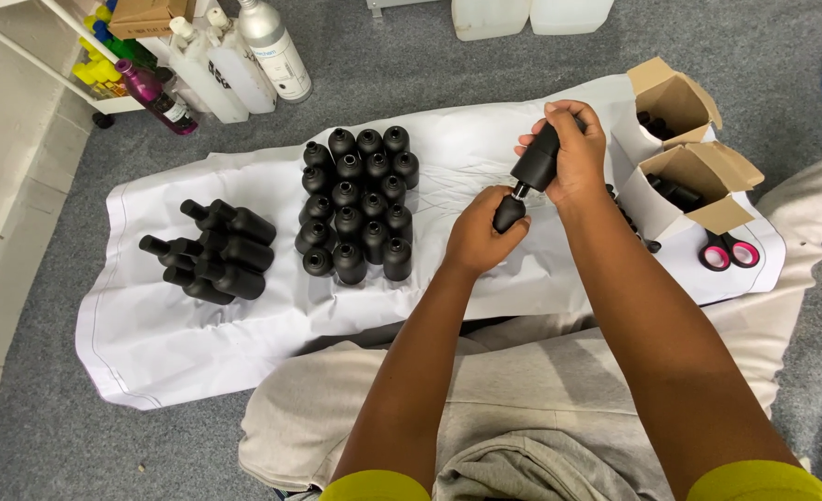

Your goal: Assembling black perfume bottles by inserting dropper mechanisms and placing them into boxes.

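Two hands meet over a white sheet (198, 353) spread on the grey carpeted floor: the right hand (573, 153) has its fingers wrapped tight around a matte black bottle (536, 165), tilted neck-down, while the left hand (476, 237) pinches a rounded black cap (508, 213) at that neck. Left of the bottle stands a block of upright black bottles (355, 204), smooth and cylindrical, and further left lies a loose heap of the same bottles on their sides (211, 250). Right of the bottle sit two open cardboard boxes (685, 139) and pink-handled scissors (728, 252). Beyond the sheet stand white plastic spray bottles (235, 56).
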